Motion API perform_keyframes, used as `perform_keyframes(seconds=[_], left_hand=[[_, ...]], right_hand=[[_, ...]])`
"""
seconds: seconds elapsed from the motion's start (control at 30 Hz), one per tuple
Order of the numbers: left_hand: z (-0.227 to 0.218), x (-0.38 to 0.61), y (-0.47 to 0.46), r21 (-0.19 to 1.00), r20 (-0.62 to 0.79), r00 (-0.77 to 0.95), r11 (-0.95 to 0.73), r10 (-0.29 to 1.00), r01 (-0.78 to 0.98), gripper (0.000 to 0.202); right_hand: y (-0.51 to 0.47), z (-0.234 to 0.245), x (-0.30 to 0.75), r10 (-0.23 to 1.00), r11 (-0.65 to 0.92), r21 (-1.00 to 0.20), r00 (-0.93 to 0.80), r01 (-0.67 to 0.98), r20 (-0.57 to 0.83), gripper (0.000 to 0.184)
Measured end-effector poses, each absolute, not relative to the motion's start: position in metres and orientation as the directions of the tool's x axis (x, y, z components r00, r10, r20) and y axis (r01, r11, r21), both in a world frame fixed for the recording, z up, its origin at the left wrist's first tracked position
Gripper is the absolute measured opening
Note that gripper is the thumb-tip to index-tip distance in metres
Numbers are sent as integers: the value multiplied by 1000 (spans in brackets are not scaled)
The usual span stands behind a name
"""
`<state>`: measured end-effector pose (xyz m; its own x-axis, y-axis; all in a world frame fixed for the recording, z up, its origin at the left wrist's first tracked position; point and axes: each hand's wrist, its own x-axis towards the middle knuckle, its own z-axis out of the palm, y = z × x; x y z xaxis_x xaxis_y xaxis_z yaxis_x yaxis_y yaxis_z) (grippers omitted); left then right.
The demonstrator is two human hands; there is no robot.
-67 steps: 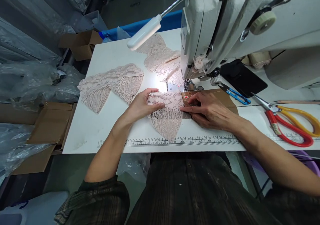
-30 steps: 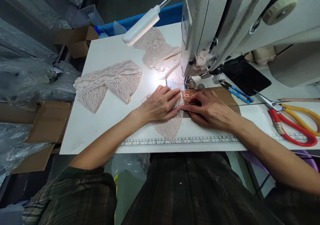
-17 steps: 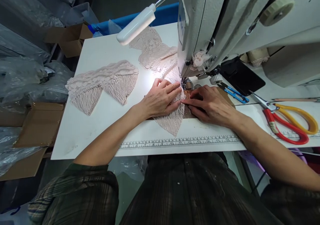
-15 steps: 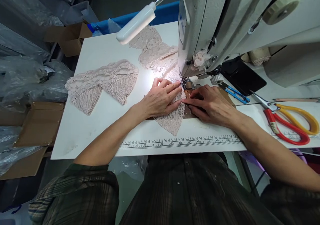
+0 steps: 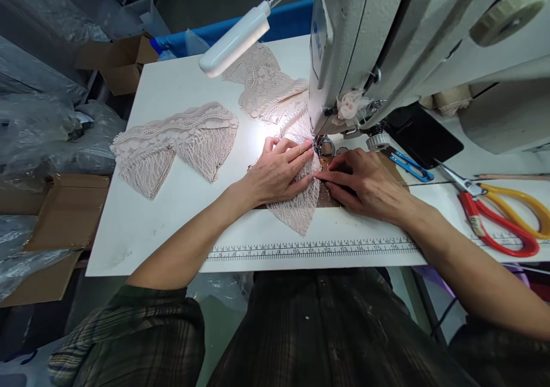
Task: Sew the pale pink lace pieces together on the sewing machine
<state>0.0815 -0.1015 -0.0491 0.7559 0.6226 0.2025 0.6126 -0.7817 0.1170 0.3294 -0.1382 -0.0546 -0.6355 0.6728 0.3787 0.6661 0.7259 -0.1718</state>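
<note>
Under the needle of a white sewing machine (image 5: pixel 339 54) lies a pale pink lace piece (image 5: pixel 298 212), its pointed lower end toward me. My left hand (image 5: pixel 279 169) rests flat on the lace, fingers stretched out and their tips close to the presser foot (image 5: pixel 317 145). On the other side, my right hand (image 5: pixel 363 180) has its index fingertip at the lace's right edge; its fingers are apart. Part of the lace is hidden beneath my left hand. Its upper part runs back beside the machine to more lace (image 5: pixel 270 92).
Another lace piece (image 5: pixel 180 140) lies at left on the white table (image 5: pixel 129 226). A lamp (image 5: pixel 234 40) hangs over the back. At right are blue thread snips (image 5: pixel 410 165), a black phone (image 5: pixel 423 132) and red-and-yellow scissors (image 5: pixel 498 215). A printed ruler (image 5: pixel 309 251) runs along the front edge.
The view has shifted slightly, so the machine and scissors appear a little farther right. Both hands keep nearly the same place on the lace.
</note>
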Motion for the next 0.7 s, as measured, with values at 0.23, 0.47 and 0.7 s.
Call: perform_keyframes(seconds=[0.23,0.47,0.7], left_hand=[[-49,85,-106,77,225,741,-769,633,634,49],[-52,87,-109,-17,315,742,-778,592,628,46],[-53,88,-108,-66,375,805,-853,460,518,31]], right_hand=[[-137,-58,331,661,736,-200,-623,647,418,28],[-136,-59,333,652,751,-230,-636,620,414,29],[-137,-58,334,660,744,-232,-636,627,400,29]])
